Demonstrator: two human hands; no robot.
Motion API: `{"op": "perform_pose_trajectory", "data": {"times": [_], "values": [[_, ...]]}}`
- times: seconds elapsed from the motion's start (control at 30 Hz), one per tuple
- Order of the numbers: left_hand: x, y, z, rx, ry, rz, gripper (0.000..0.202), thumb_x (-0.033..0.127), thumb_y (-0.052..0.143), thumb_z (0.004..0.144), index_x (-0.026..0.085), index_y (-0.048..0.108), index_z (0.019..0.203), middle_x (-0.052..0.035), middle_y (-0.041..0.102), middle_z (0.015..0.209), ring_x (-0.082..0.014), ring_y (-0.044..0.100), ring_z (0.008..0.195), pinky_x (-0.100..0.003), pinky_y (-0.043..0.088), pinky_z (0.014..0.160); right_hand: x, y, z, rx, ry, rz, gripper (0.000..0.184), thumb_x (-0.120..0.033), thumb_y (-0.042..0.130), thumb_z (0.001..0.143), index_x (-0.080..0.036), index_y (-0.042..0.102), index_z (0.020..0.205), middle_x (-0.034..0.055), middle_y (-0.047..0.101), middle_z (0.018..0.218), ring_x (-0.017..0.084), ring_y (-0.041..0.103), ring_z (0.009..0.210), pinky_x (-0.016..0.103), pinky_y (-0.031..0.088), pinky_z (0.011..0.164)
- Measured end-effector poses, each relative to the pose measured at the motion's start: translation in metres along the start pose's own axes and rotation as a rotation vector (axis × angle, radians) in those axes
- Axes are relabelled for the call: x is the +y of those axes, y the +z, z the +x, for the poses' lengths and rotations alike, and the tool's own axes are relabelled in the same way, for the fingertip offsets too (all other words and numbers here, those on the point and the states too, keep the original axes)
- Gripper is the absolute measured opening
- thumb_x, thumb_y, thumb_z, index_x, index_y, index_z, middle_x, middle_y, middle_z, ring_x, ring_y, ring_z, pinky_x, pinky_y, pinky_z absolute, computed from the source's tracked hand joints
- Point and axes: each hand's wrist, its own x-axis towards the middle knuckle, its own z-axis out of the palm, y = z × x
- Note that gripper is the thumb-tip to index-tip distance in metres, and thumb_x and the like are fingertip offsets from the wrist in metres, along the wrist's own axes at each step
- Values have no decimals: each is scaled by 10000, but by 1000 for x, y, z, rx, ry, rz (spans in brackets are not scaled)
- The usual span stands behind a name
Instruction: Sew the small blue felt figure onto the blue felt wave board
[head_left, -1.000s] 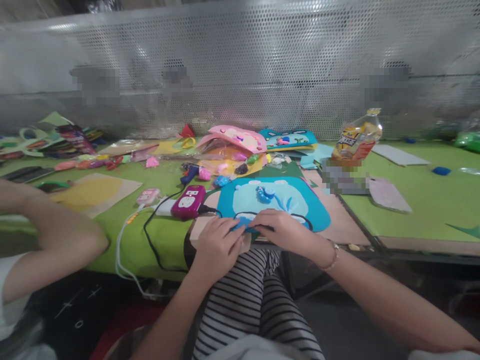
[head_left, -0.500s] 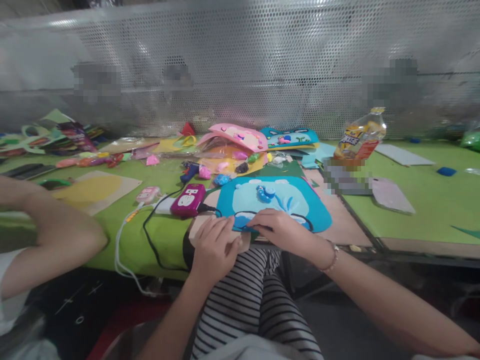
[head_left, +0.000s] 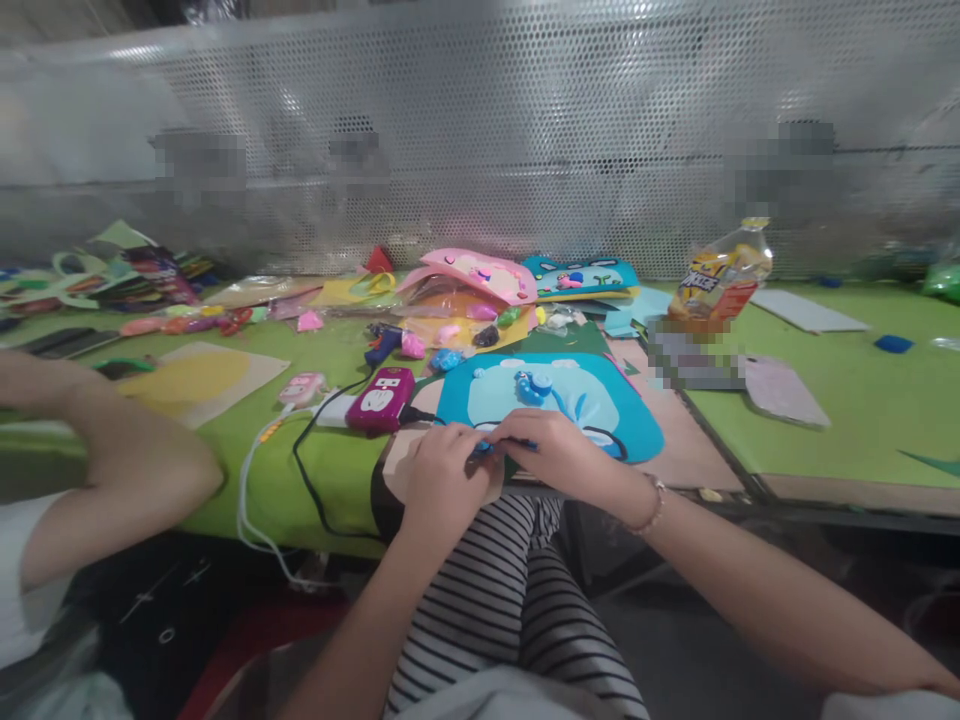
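Note:
A teal craft sheet [head_left: 641, 420] with a pale blue centre lies at the table's near edge. On it sit a curled blue clay figure [head_left: 534, 387], white cloud shapes, blue leaf-like strands and a dark outline. At its near-left edge, my left hand [head_left: 448, 470] has its fingers bent around a small blue piece [head_left: 482, 448]. My right hand [head_left: 551, 450] meets it there, fingertips pinched on the same blue piece. Whether this piece is loose or part of the sheet I cannot tell, as my fingers cover most of it.
Left of the sheet are a magenta device [head_left: 381, 400] with cables, a glue gun [head_left: 382, 342] and blue clay [head_left: 446, 359]. Behind lie decorated pink [head_left: 480, 275] and teal panels. A bottle [head_left: 720, 280] and phone [head_left: 786, 390] are right. Another person's arm [head_left: 142, 450] rests at left.
My left hand has moved up and right to meet my right hand. The fingers of both now close together over the blue piece at the sheet's near-left edge.

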Motion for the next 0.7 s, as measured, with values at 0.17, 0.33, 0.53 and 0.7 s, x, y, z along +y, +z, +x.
{"op": "perform_pose_trajectory", "data": {"times": [0.17, 0.33, 0.53, 0.7], "values": [[-1, 2, 3, -13, -20, -53, 117, 207, 633, 751, 205, 679, 859, -21, 685, 810, -204, 589, 778, -349, 445, 699, -2, 0, 1, 20, 18, 12, 250, -109, 507, 843, -228, 676, 984, 33, 681, 893, 147, 626, 829, 280, 510, 746], [-1, 1, 4, 1, -17, -61, 97, 206, 637, 751, 223, 692, 829, -13, 689, 776, -194, 592, 743, -347, 448, 698, -2, -3, -1, 17, 3, -10, 230, -136, 512, 856, -222, 665, 1007, 38, 684, 910, 155, 623, 850, 294, 509, 763], [-2, 0, 6, -45, -10, -30, 76, 198, 612, 778, 210, 686, 792, -17, 686, 777, -189, 595, 734, -335, 446, 678, 0, -2, -3, 34, 9, 7, 200, -142, 521, 856, -209, 671, 970, 41, 681, 889, 151, 620, 835, 280, 509, 749], [-7, -4, 10, -110, 111, 5, 116, 213, 565, 826, 190, 678, 815, -37, 678, 789, -188, 601, 761, -339, 449, 711, -1, -1, -5, 47, 57, 59, 210, -149, 516, 855, -230, 673, 970, 37, 685, 901, 157, 629, 841, 296, 515, 757]]}}
